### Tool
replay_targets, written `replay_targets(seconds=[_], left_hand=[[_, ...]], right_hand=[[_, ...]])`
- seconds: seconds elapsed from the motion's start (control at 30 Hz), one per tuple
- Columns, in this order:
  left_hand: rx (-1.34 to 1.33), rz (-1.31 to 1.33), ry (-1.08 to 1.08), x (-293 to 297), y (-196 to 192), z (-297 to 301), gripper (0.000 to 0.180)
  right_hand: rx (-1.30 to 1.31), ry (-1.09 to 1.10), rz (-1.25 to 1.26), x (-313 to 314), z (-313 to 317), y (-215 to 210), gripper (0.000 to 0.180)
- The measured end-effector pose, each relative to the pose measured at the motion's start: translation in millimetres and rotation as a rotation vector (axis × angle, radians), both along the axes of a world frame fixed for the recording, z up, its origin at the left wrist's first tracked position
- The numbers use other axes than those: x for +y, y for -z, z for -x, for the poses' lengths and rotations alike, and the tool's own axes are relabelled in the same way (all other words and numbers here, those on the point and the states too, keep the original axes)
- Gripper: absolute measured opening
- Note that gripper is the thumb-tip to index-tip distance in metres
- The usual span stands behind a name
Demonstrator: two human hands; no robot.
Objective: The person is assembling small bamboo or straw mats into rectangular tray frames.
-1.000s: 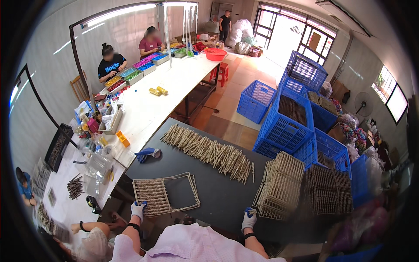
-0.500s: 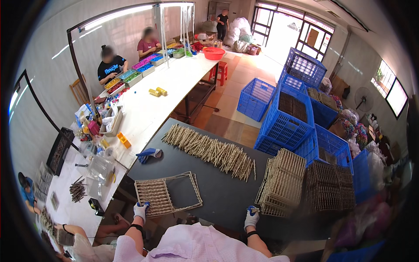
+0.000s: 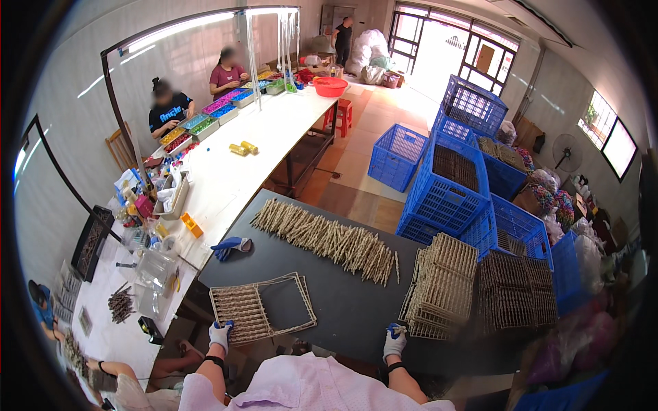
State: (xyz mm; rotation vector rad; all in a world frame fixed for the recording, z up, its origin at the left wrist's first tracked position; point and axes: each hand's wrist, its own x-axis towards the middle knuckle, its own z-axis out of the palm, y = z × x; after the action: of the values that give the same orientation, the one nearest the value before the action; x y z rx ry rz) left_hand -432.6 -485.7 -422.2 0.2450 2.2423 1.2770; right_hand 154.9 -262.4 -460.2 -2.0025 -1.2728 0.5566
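Though edgeside, frame point(image 3: 240, 314) beside bare tabletop point(image 3: 353, 316)

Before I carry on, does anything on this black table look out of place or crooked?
A loose glove lies near the left edge of the black table, which looks odd because your left hand and right hand are both gloved. At right, the pale frame stack looks askew, its edges uneven.

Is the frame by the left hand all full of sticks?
Only half full: twisted sticks fill the left side of the frame, but the dark table shows through its right side.
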Motion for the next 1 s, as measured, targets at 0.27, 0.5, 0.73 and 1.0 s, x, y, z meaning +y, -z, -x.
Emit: replay_targets(seconds=[0.27, 0.5, 0.73, 1.0], left_hand=[[-0.076, 0.008, -0.013, 1, -17, -7, 0.039], [-0.006, 0.012, -0.003, 2, -13, -6, 0.047], [-0.057, 0.018, 0.019, 4, -31, -13, 0.046], [0.009, 0.035, 0.01, 5, -24, -11, 0.036]], right_hand=[[0.031, -0.015, 0.0, -4, 6, -24, 0.03], [-0.005, -0.003, 0.031, -2, 6, -21, 0.033], [-0.032, 0.02, 0.032, -1, 4, -14, 0.034], [0.043, -0.02, -0.019, -2, 6, -22, 0.029]])
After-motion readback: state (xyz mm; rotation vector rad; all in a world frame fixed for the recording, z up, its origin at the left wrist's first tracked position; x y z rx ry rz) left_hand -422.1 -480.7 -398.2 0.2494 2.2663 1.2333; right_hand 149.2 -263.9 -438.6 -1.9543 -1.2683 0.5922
